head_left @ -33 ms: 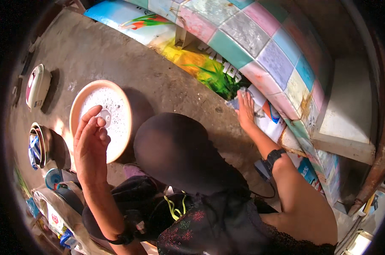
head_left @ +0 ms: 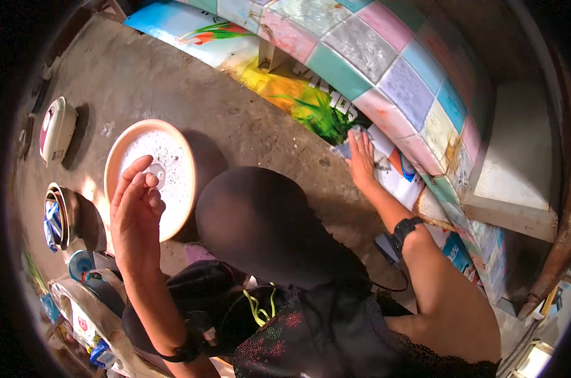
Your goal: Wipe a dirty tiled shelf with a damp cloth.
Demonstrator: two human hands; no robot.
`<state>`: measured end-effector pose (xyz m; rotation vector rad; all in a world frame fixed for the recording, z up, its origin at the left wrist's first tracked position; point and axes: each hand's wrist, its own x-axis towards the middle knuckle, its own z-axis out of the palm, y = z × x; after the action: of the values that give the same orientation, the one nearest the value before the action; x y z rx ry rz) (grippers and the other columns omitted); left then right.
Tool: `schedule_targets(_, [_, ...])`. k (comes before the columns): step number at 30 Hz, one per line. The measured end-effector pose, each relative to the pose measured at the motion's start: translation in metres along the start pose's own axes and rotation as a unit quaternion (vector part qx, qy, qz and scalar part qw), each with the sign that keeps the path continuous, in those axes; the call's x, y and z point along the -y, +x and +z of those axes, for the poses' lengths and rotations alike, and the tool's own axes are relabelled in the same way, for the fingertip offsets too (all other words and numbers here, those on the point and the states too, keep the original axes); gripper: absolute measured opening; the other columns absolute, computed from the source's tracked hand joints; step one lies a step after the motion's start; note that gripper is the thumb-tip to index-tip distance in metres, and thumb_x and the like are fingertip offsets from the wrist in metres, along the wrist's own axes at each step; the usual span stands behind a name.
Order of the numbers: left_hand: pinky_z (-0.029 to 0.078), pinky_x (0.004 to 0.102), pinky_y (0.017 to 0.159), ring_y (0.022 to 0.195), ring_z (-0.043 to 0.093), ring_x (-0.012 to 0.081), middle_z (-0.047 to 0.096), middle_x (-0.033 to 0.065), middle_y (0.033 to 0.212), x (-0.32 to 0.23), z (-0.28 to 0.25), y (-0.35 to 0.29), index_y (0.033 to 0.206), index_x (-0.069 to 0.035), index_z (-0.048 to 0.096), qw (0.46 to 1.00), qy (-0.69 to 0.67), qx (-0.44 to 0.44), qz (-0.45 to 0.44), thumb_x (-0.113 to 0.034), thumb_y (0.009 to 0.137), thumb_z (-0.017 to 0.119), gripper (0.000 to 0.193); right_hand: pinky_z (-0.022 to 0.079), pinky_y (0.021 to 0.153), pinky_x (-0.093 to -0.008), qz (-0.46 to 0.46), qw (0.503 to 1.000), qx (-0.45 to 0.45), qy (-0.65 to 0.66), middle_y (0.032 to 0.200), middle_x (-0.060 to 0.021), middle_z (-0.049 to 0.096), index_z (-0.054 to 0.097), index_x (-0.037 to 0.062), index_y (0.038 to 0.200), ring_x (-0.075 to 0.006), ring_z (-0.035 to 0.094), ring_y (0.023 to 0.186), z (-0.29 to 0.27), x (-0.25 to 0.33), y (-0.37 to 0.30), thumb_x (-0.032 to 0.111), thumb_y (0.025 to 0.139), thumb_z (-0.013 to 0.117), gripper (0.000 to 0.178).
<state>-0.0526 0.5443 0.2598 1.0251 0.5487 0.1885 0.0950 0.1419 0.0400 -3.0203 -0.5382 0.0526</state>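
Head view: 2 hands apart. Right of the foamy basin (head_left: 148, 125), the right hand (head_left: 362, 162) lies flat over a grey cloth (head_left: 344, 151) against the printed panel (head_left: 320, 116); the left hand (head_left: 136, 217), loosely curled, apparently empty, overlaps the basin's outline. Lopsided pressure could bunch the cloth.

Grey-brown flr (head_left: 235, 120) w/ sunlit patch (head_left: 88, 187) at L, multicol tiled ledge (head_left: 351, 53) upper R, rusty pipe (head_left: 567, 233) far R.

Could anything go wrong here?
The left hand seems close to the round peach basin of white suds; a bump might slop some onto the grey concrete floor, perhaps making it slippery. The right hand, on the crumpled grey cloth, could knock the multicoloured tiled ledge.
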Motion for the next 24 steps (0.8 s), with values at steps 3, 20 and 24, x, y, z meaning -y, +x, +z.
schedule_targets(3, [0.039, 0.0141, 0.057, 0.064, 0.048, 0.0040, 0.055, 0.0013, 0.080, -0.002, 0.017, -0.005, 0.111, 0.001, 0.051, 1.000, 0.017, 0.013, 0.009, -0.011, 0.088, 0.049, 0.026, 0.018, 0.105, -0.0432, -0.036, 0.999, -0.001, 0.012, 0.136, -0.0171, 0.029, 0.024, 0.0110, 0.135, -0.0315, 0.021, 0.129, 0.020, 0.019, 0.032, 0.007, 0.069, 0.068, 0.080])
schedule_targets(20, [0.038, 0.0148, 0.055, 0.063, 0.045, 0.0041, 0.054, 0.0019, 0.082, -0.033, 0.047, -0.049, 0.112, 0.004, 0.050, 0.995, 0.029, 0.022, 0.092, -0.011, 0.087, 0.049, 0.029, 0.018, 0.104, -0.0417, -0.058, 0.996, 0.044, 0.057, 0.136, -0.0175, 0.031, 0.019, 0.0112, 0.137, -0.0297, 0.021, 0.130, -0.002, 0.002, 0.023, 0.013, 0.074, 0.065, 0.078])
schedule_targets(24, [0.038, 0.0147, 0.057, 0.064, 0.045, 0.0042, 0.054, 0.0017, 0.080, -0.034, 0.038, -0.044, 0.110, 0.004, 0.051, 0.995, 0.010, 0.036, 0.091, -0.011, 0.087, 0.050, 0.027, 0.019, 0.104, -0.0431, -0.050, 0.998, 0.029, 0.031, 0.135, -0.0161, 0.032, 0.021, 0.0114, 0.136, -0.0290, 0.021, 0.130, 0.004, -0.010, 0.011, 0.015, 0.070, 0.068, 0.081])
